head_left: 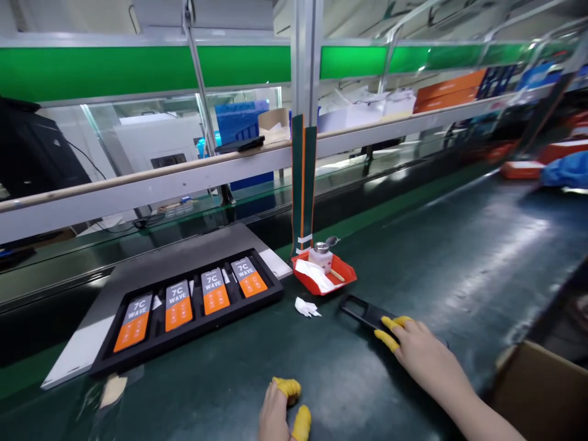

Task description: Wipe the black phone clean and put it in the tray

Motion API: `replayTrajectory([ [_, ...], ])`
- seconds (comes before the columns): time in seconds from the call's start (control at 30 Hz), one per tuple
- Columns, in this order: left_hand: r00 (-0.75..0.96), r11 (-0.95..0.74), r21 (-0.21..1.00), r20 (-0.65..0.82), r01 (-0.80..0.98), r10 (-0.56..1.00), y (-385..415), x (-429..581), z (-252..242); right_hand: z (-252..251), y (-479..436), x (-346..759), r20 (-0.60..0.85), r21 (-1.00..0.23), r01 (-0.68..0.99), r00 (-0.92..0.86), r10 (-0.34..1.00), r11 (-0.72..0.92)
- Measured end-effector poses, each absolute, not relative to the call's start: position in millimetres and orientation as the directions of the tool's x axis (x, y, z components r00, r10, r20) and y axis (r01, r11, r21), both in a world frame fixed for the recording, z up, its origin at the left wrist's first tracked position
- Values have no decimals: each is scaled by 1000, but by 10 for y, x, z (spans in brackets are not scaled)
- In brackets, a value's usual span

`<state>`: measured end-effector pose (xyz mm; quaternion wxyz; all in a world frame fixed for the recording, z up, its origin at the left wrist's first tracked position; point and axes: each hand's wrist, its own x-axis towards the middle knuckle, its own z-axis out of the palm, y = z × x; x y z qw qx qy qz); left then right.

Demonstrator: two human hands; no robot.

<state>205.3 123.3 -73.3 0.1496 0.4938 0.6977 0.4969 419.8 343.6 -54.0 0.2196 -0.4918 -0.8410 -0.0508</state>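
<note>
My right hand (420, 352), with yellow finger cots on its fingertips, lies on a black phone back cover (365, 312) flat on the dark green table; the fingers rest on its near end. My left hand (280, 410) sits at the bottom edge with yellow-capped fingers curled in, nothing visible in them. A black tray (271, 288) to the left holds several phones with orange "7C WAVE" labels (214, 291). A crumpled white wipe (307, 307) lies between the tray and the cover.
A small red bin (345, 277) holds a white cloth and a small bottle. A grey board (151, 266) lies under the black tray. A cardboard box (542, 392) stands at the lower right. A shelf rail (184, 184) runs across behind, with boxes on it.
</note>
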Motion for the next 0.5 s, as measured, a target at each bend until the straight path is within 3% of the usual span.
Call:
replayTrajectory([
  [0.3,-375,68,891,118,448,920,1167,1924,-510,-36,3590,4203,171,-212,821,-502,848,529],
  [0.5,-442,139,897,69,420,894,1160,1939,-493,-446,3287,4805,272,-259,931,-185,944,257],
])
